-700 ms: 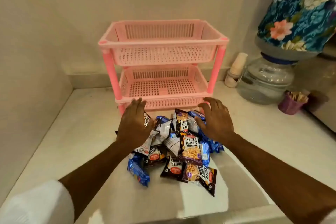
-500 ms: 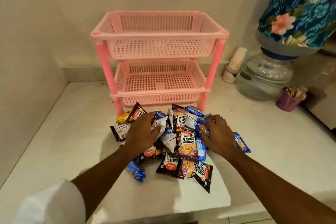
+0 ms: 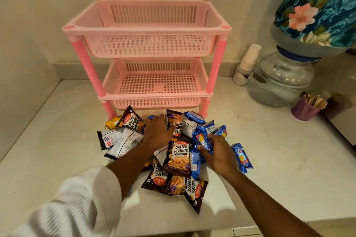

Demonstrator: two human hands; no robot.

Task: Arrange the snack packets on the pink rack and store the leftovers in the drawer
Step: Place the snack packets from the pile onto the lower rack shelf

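- The left hand lies palm down with fingers spread flat on the heap of snack packets, gripping nothing
- The right hand curls its fingers around a blue biscuit packet at the right side of the heap
- Just beyond both hands stands the pink rack on the white counter, both of its baskets bare
- Between the hands lies a salted peanuts packet, label up; more peanut packets lie nearer the person
- Right of the right hand a lone blue packet lies flat
- Left of the left hand are silver-backed packets and a yellow packet
- Far right of the right hand stand a water jar, a white bottle and a purple cup
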